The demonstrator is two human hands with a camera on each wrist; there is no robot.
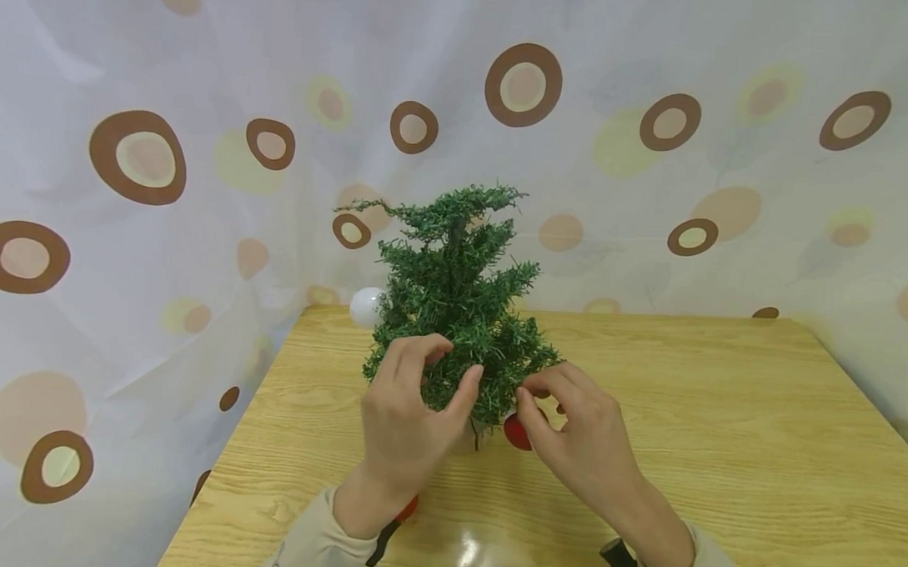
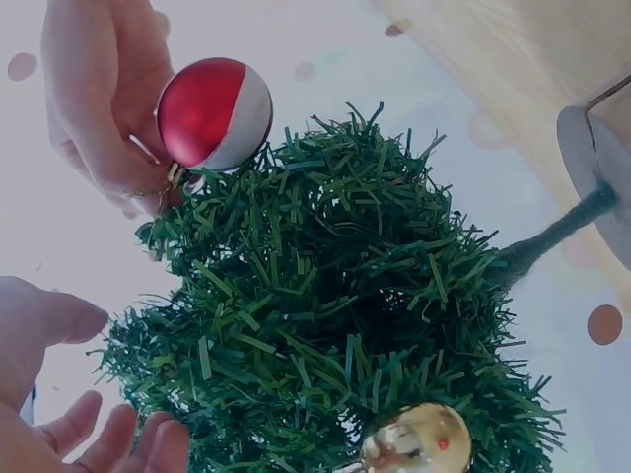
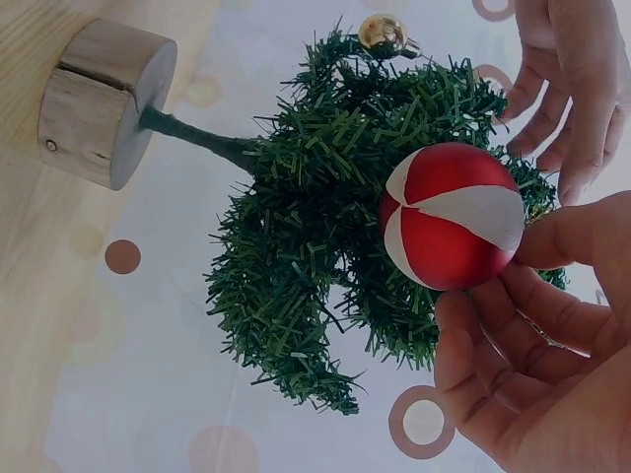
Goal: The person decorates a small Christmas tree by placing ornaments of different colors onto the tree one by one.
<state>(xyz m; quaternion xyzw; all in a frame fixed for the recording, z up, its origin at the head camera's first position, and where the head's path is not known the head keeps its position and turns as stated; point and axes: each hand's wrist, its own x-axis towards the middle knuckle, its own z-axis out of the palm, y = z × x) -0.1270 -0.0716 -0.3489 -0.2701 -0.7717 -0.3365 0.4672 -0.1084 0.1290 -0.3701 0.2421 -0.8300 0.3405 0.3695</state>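
A small green artificial Christmas tree stands on the table with a wooden stump base. At its lower right, my right hand pinches the gold loop of a red-and-white Christmas ball against a branch tip. That ball hangs just below the fingertips in the head view. My left hand is at the front of the tree, thumb and fingers spread apart with nothing between them. In the left wrist view a shiny gold ball hangs on another branch. A white ball shows at the tree's left side.
The wooden table extends on both sides of the tree. A patterned sheet with brown rings hangs behind and beside it. Something red is partly hidden by the left wrist.
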